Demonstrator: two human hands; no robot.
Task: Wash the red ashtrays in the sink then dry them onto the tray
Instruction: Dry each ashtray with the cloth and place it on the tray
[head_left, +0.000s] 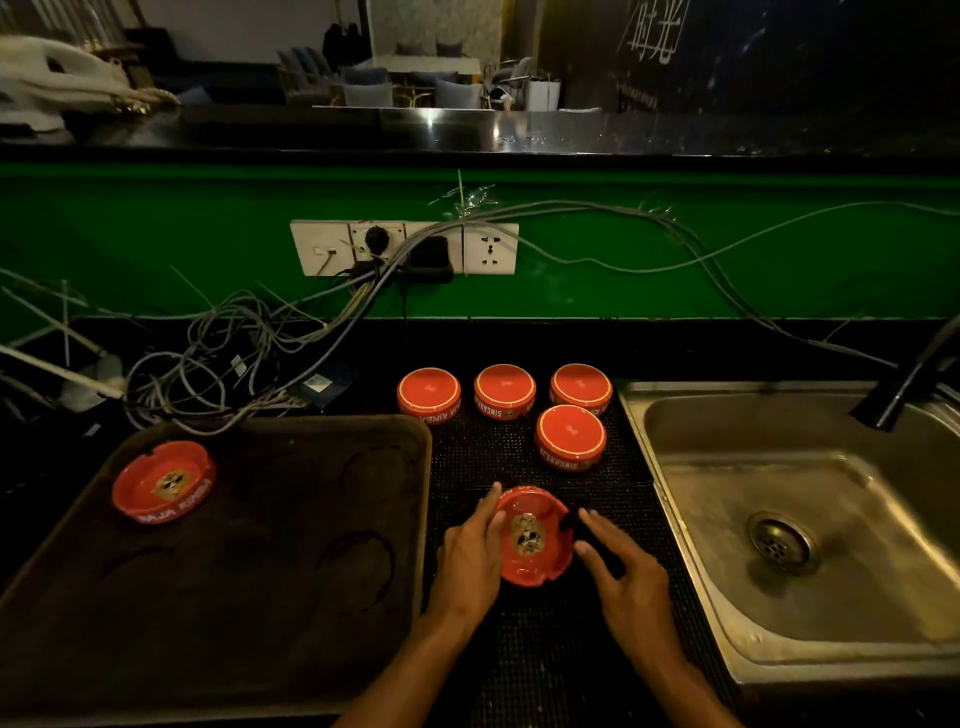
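Observation:
My left hand holds a red ashtray by its left rim, right side up, over the black mat between tray and sink. My right hand hovers at the ashtray's right side with fingers spread, close to the rim. Several more red ashtrays lie upside down on the mat behind, one nearest and a row farther back. One ashtray sits upright at the far left of the dark tray. The steel sink is to the right.
A black faucet leans over the sink's back right. A tangle of grey cables lies behind the tray under a wall socket strip on the green wall.

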